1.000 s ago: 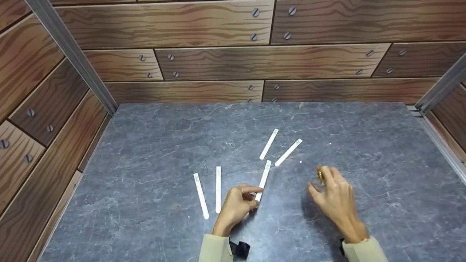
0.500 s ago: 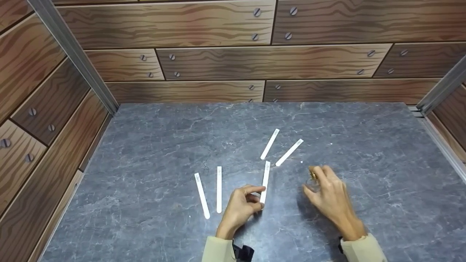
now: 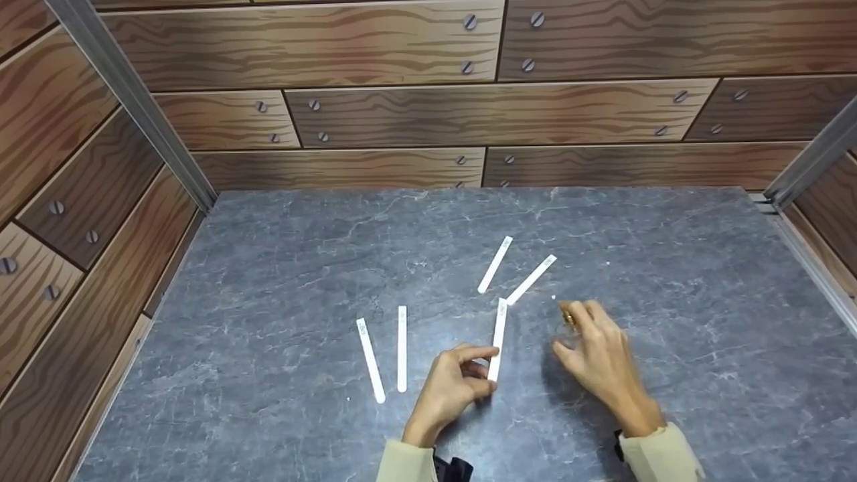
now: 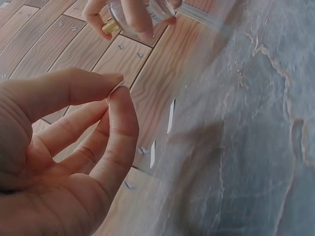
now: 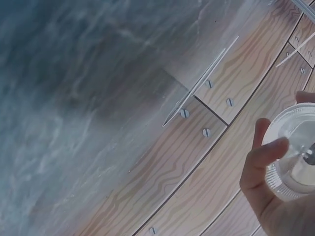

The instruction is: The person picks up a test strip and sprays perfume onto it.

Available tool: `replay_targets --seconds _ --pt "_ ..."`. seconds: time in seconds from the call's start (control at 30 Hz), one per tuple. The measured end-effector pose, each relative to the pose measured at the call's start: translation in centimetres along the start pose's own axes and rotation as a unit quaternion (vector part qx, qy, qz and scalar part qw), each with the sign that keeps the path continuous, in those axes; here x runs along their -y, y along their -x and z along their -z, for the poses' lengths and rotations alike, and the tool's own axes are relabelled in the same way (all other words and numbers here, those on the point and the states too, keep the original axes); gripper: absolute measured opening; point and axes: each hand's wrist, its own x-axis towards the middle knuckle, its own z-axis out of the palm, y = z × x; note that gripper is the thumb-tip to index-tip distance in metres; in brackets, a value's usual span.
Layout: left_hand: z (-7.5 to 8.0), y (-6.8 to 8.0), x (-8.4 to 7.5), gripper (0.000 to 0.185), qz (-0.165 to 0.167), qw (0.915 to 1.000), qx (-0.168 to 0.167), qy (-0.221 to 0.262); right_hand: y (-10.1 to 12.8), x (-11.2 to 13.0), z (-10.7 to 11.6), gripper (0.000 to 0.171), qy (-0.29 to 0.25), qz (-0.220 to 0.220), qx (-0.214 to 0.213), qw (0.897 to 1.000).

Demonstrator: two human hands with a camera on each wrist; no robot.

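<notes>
In the head view my left hand [image 3: 455, 381] pinches the lower end of a white paper test strip [image 3: 499, 328] between thumb and fingers. The strip points away from me, with small printing at its far end. The left wrist view shows its thin edge between the fingertips [image 4: 129, 105]. To the right, my right hand [image 3: 599, 361] grips a clear glass perfume bottle [image 5: 280, 169] with a gold spray nozzle [image 4: 110, 25]. In the head view the fingers hide most of the bottle. The nozzle faces the held strip, with a gap between them.
Two more test strips lie on the grey marbled table left of my left hand, a left one [image 3: 371, 361] and a right one [image 3: 402, 348]. Farther back lie two others [image 3: 495, 264], [image 3: 532, 280]. Wood-patterned walls [image 3: 402, 114] stand behind and at the sides.
My left hand has moved right with the strip, whose angle has shifted slightly. My right hand has moved left with the bottle, so the two are closer. The lying strips have stayed put.
</notes>
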Motion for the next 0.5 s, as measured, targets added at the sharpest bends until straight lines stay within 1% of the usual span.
replay_targets --seconds 0.2,0.37,0.5 --pt "-0.2 0.3 -0.6 0.052 -0.007 1.0000 0.004 -0.003 -0.2 0.1 -0.3 0.047 -0.004 0.011 0.000 1.000" --pt "-0.1 0.5 -1.1 0.051 -0.007 0.9999 0.013 -0.010 -0.4 0.1 -0.3 0.046 -0.004 0.009 0.000 1.000" --pt "-0.3 0.5 -1.4 0.050 -0.017 0.9995 0.021 -0.013 -0.4 0.1 -0.4 0.046 0.002 0.006 0.004 1.000"
